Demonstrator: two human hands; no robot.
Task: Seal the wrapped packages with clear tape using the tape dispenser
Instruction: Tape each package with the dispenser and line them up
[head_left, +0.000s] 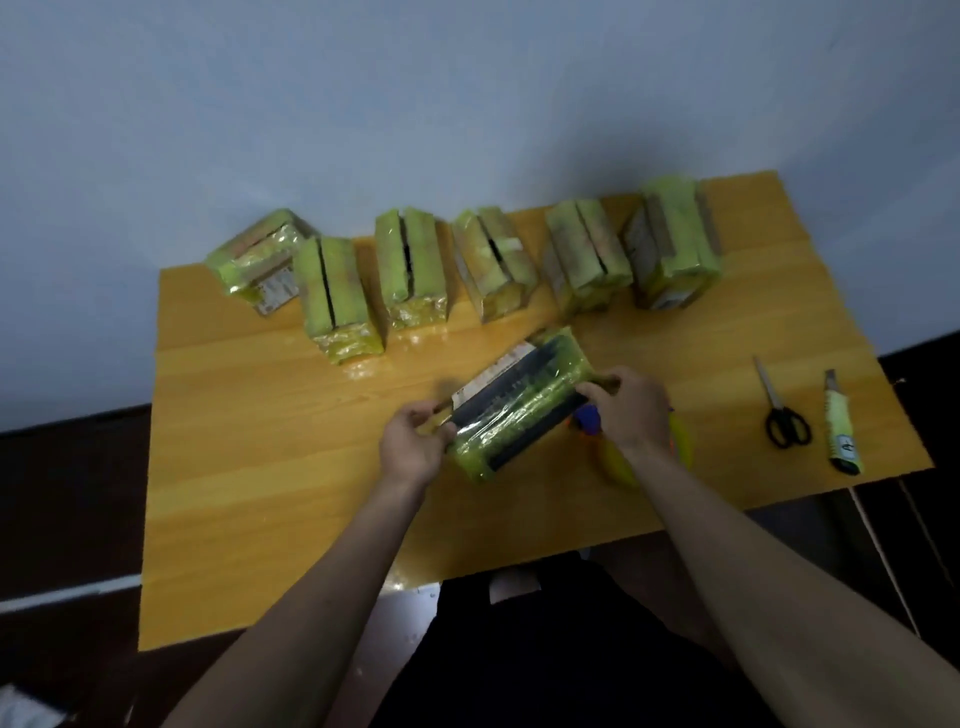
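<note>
Both hands, left hand (410, 441) and right hand (631, 408), gripped the yellow-green plastic-wrapped package (519, 408) by its ends on the wooden counter (260, 467); steadying it squarely would likely help taping.

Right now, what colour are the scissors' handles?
Black, on the scissors lying right of the hands; head view.

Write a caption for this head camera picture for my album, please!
Two hands, left hand and right hand, hold a wrapped package over a wooden table, six more packages behind.
</note>
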